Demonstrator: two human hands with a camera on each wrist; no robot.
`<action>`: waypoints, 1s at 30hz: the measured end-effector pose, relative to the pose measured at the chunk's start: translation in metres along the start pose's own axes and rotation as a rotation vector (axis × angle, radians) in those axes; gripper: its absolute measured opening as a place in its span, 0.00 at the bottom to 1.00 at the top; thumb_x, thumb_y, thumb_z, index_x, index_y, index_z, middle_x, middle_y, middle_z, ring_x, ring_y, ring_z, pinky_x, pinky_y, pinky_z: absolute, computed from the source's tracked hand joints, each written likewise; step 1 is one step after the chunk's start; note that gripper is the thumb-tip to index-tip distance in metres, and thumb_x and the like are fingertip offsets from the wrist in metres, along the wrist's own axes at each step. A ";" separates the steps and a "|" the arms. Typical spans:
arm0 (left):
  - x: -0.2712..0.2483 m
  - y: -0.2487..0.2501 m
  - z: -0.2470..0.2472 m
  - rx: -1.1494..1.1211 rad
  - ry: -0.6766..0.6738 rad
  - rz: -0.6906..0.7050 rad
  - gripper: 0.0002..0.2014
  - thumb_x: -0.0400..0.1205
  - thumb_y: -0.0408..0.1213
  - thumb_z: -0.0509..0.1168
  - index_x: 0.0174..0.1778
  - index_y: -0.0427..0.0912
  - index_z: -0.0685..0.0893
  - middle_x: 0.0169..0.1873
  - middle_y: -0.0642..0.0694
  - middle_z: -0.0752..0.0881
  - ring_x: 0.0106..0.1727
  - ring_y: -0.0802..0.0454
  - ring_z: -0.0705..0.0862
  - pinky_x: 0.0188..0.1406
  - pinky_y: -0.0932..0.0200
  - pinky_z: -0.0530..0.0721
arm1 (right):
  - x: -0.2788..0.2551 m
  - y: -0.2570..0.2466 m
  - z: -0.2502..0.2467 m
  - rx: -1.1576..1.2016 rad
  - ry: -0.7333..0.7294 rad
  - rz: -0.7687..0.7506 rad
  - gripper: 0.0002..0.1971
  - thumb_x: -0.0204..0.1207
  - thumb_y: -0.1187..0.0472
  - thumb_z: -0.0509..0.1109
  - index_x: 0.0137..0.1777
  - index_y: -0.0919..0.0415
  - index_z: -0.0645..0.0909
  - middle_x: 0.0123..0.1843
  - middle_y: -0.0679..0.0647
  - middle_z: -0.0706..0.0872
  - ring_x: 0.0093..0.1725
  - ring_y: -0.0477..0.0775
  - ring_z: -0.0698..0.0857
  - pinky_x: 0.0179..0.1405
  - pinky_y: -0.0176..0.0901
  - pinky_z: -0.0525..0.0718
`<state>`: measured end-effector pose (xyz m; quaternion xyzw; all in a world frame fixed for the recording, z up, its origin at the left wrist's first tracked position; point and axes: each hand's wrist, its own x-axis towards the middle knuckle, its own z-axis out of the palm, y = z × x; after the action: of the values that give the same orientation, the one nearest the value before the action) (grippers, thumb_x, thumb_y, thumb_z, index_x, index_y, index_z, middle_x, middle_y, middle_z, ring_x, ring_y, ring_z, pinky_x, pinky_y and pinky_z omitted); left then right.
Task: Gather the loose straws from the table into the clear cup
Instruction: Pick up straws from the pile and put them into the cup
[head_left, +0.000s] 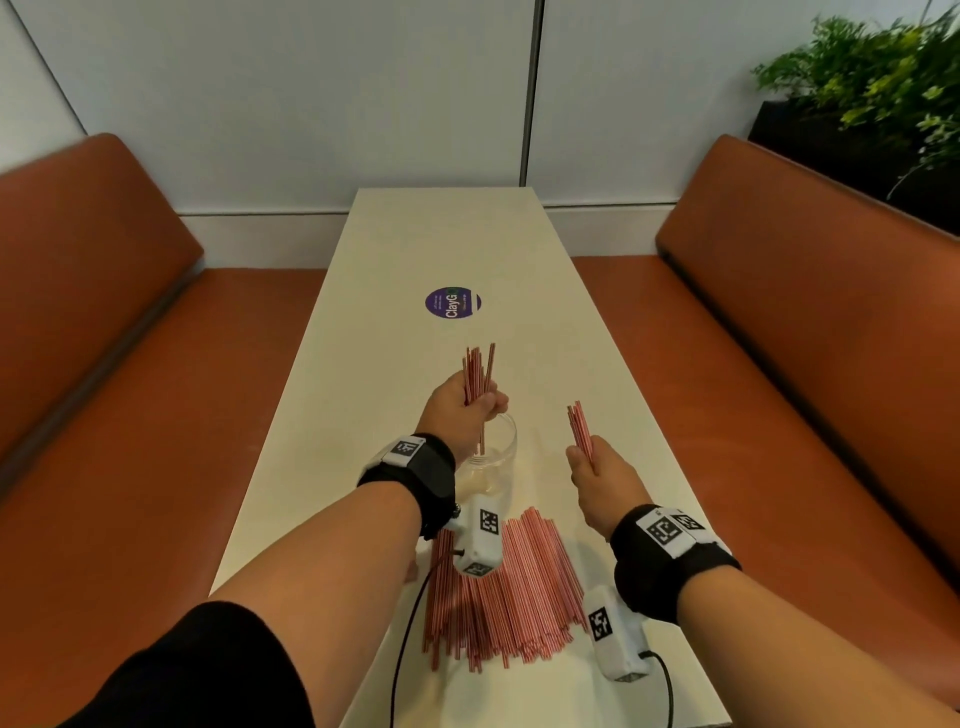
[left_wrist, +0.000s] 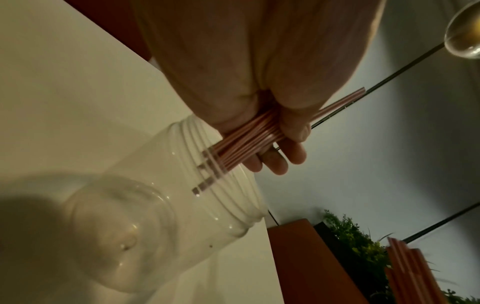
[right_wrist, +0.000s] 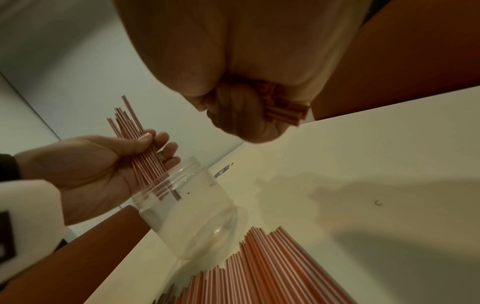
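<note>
The clear cup (head_left: 496, 457) (left_wrist: 145, 216) (right_wrist: 192, 209) stands upright on the cream table (head_left: 447, 249). Directly above it, my left hand (head_left: 462, 410) (right_wrist: 103, 162) grips a bundle of red-and-white straws (head_left: 479, 371) (left_wrist: 249, 139) (right_wrist: 140, 148); their lower ends dip into the cup's mouth. To the right of the cup, my right hand (head_left: 597, 478) (right_wrist: 246, 111) holds a smaller upright bundle of straws (head_left: 581, 428) (right_wrist: 283, 111) above the table. A large pile of loose straws (head_left: 498, 587) (right_wrist: 272, 267) lies on the table just in front of the cup.
A round purple sticker (head_left: 453, 305) lies on the table beyond the cup. Orange bench seats (head_left: 130, 364) flank the narrow table on both sides. A green plant (head_left: 872, 83) stands at the back right. Cables run from the wrist cameras over the table's near edge.
</note>
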<state>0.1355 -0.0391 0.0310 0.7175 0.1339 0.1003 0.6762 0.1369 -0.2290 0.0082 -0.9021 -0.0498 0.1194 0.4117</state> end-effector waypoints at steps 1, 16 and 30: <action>0.000 0.000 -0.001 0.014 -0.002 -0.008 0.09 0.84 0.24 0.59 0.45 0.43 0.80 0.41 0.44 0.88 0.47 0.48 0.88 0.61 0.51 0.85 | 0.001 0.000 0.000 0.024 -0.001 0.002 0.15 0.84 0.48 0.53 0.45 0.58 0.71 0.34 0.52 0.77 0.31 0.54 0.75 0.35 0.48 0.77; -0.016 0.004 -0.046 0.598 -0.119 -0.081 0.58 0.62 0.56 0.81 0.83 0.45 0.55 0.82 0.47 0.63 0.81 0.48 0.64 0.79 0.51 0.64 | 0.015 -0.051 0.002 0.396 -0.080 -0.061 0.09 0.81 0.60 0.57 0.40 0.57 0.74 0.31 0.52 0.75 0.26 0.51 0.70 0.24 0.43 0.71; -0.017 -0.019 -0.042 0.665 -0.253 -0.078 0.42 0.70 0.44 0.78 0.78 0.48 0.64 0.69 0.48 0.80 0.67 0.50 0.80 0.67 0.58 0.75 | 0.048 -0.087 0.041 0.601 -0.169 -0.251 0.11 0.87 0.61 0.53 0.46 0.54 0.75 0.37 0.53 0.81 0.39 0.52 0.82 0.40 0.41 0.81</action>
<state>0.1044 -0.0040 0.0159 0.8993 0.1019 -0.0643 0.4205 0.1730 -0.1327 0.0393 -0.7142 -0.1570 0.1512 0.6651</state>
